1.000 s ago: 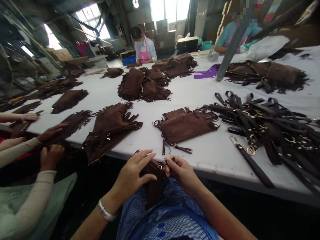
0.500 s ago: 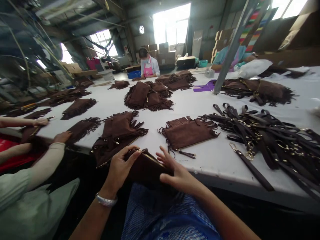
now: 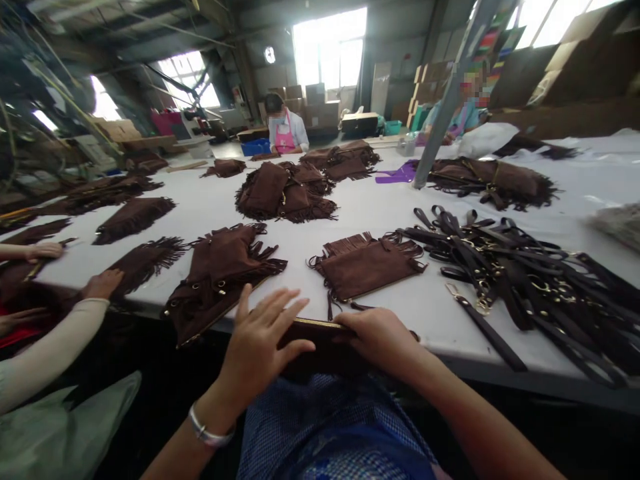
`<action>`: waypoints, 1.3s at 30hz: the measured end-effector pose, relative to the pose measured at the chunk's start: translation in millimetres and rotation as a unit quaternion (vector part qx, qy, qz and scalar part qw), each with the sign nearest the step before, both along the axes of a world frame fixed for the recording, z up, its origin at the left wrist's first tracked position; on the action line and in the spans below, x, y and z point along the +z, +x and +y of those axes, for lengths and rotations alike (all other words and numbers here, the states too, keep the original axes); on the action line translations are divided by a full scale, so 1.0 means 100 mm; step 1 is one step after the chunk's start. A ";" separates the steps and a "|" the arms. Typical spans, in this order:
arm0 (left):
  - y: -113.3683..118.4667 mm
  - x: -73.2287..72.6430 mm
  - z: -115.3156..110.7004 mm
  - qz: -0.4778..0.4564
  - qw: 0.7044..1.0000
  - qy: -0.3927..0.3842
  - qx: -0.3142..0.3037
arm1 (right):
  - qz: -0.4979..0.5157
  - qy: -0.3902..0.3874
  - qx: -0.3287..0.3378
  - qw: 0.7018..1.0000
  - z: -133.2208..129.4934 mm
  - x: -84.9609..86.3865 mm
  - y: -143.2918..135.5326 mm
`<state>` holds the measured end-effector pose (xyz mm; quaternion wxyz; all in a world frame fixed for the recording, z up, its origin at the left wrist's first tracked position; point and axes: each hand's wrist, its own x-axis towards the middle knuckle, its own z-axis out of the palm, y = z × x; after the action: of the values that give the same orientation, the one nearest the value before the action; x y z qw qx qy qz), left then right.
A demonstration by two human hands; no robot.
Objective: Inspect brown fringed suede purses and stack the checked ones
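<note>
- A white-topped table runs across from 9 to 3 o'clock, taking the brown bag in hand as the dial's centre.
- A heap of dark straps lies at 2 o'clock, well apart from the work.
- A fringed bag lies flat at 1 o'clock, near the right hand.
- The brown bag is at the table's near edge, above the lap; its lower part is in shadow.
- The right hand grips its top edge towards 3 o'clock; that hold seems best kept firm but light.
- The left hand is spread at the 9 o'clock end; I cannot tell whether it touches. Pinching that corner would probably steady the edge.
- The zip runs between the hands; keeping it straight and level should help avoid puckering.
- No brand, label or writing is readable; any print on the pink apron, near 12 o'clock, is too small.
</note>
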<state>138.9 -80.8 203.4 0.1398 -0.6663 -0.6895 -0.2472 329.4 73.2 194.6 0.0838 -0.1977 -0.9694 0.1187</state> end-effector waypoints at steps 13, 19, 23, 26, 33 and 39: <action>-0.25 -0.33 0.11 -0.336 0.930 -0.146 0.023 | 0.278 -0.420 -0.034 0.863 0.64 -0.12 0.28; -0.11 -0.41 0.19 -0.418 0.886 -0.195 -0.047 | 0.368 -0.534 -0.142 0.748 0.48 -0.50 0.12; 0.08 -0.36 0.39 -0.455 0.872 -0.172 -0.063 | 0.320 -0.526 -0.091 0.782 0.33 -0.52 0.03; 0.21 -0.32 0.56 -0.435 0.883 -0.152 -0.089 | 0.279 -0.480 -0.029 0.832 0.26 -0.49 0.00; -0.13 -0.14 0.49 -0.576 0.817 0.019 0.019 | 0.280 -0.424 -0.071 0.858 0.48 -0.52 0.18; -0.56 0.06 0.29 -0.675 0.718 0.157 0.061 | 0.430 -0.512 -0.180 0.722 0.48 -0.72 0.09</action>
<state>83.4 -52.1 209.9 -0.2456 -0.2477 -0.5915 -0.7270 338.4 120.8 122.5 0.3970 -0.3089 -0.5675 0.6518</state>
